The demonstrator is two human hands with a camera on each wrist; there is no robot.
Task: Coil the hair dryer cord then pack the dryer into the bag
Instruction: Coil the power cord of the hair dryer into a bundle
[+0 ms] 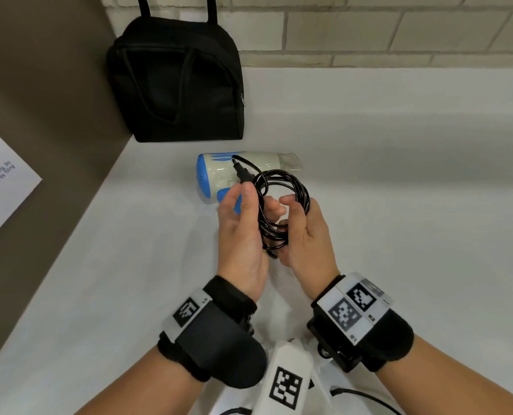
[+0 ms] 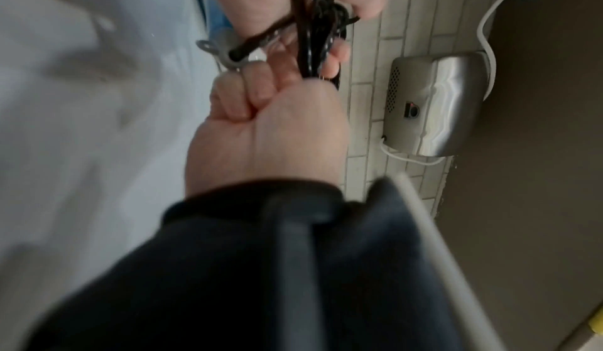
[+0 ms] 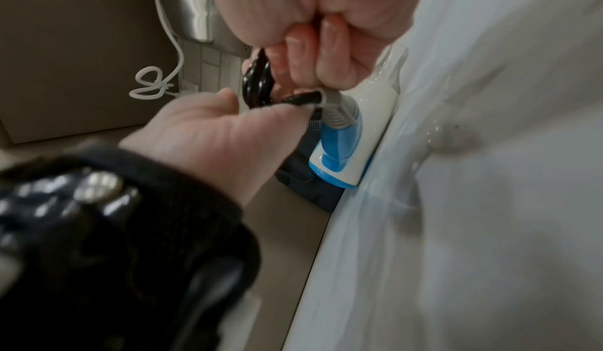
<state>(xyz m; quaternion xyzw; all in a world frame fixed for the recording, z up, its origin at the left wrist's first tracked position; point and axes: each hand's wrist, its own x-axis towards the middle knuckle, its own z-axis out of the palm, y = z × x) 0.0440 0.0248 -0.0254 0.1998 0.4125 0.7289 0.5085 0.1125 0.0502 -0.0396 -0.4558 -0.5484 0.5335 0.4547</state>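
Note:
The black cord is wound into a loose coil and held between both hands above the white counter. My left hand curls round the coil's left side, and the cord's end sticks up past its thumb. My right hand grips the right side; in the right wrist view the right hand pinches the cord by the grey strain relief. The white and blue hair dryer lies on its side just beyond the hands. The black bag stands upright behind it against the wall.
A brown side wall with a paper sign borders the counter on the left, and tiled wall runs along the back. A metal wall unit with a white cable hangs on the tiles. A white tagged device is below my wrists.

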